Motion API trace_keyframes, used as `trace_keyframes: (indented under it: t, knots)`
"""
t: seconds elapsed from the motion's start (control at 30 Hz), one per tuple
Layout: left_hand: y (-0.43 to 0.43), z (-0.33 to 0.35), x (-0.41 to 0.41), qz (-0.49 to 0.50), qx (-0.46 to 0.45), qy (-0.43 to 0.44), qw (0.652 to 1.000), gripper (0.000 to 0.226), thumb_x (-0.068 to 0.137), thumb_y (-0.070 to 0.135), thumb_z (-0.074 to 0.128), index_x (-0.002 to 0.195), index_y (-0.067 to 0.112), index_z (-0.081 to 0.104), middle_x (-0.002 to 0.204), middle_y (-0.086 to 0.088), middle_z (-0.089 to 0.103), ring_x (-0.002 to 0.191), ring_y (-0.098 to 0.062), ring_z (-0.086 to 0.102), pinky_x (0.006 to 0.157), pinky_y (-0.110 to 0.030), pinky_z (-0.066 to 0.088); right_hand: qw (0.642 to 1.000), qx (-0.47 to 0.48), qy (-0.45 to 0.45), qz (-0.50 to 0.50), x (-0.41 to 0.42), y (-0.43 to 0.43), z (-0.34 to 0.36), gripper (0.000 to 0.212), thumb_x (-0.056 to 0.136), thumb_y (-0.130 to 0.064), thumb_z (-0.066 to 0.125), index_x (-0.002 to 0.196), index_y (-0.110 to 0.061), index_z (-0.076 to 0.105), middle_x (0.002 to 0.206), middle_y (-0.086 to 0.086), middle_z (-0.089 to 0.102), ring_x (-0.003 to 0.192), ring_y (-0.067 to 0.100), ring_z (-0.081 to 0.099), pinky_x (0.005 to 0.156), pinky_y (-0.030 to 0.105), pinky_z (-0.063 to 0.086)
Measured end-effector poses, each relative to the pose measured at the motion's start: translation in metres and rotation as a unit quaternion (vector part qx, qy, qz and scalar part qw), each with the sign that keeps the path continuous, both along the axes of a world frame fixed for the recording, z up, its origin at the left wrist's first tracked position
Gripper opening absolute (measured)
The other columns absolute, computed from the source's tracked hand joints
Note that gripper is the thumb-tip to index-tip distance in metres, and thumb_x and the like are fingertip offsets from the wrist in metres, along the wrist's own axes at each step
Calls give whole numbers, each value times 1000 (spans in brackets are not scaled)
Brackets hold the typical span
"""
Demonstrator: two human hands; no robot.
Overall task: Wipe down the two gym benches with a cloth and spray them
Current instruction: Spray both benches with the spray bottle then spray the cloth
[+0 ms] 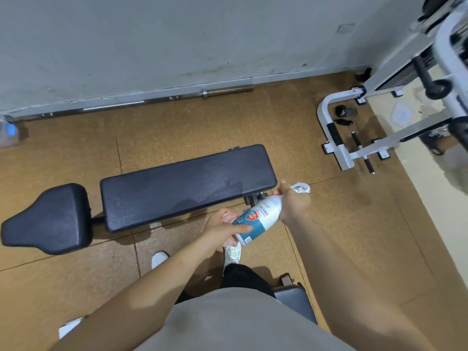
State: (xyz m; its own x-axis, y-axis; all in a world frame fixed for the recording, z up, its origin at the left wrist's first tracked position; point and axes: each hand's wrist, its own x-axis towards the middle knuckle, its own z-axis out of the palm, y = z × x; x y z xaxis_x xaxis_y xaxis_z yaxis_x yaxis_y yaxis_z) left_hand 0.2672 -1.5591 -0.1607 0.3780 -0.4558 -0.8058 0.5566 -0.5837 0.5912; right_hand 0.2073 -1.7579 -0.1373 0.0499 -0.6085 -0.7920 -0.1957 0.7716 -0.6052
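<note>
A black padded gym bench [187, 183] lies across the floor in front of me, its separate seat pad [48, 219] at the left. I hold a white and blue spray bottle [260, 219] tilted over the floor near the bench's right end. My right hand [293, 201] grips its neck and white trigger head [301, 187]. My left hand [222, 228] wraps the bottle's lower body, with a bit of pale cloth [229, 219] showing under the fingers. A corner of a second grey bench [296, 300] shows beside my right leg.
A steel barbell [157, 98] lies along the grey wall. A white machine frame [354, 138] with black handles stands at the right. A water bottle [8, 133] sits at the far left. My white shoes [233, 253] stand on the brown cork floor.
</note>
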Motion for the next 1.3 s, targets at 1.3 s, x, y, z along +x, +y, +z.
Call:
trace_keyframes:
  t: [1.3]
  knots:
    - [346,-16,33,529,-55,-47,846,48,75,26,90,116,32,65,115,6,74,105,-14,73,91,-45,62,596,-141,-130,779,241,462,2,19,86,5,66,93,-10,58,83,12,66,65,26,68,64,39,58]
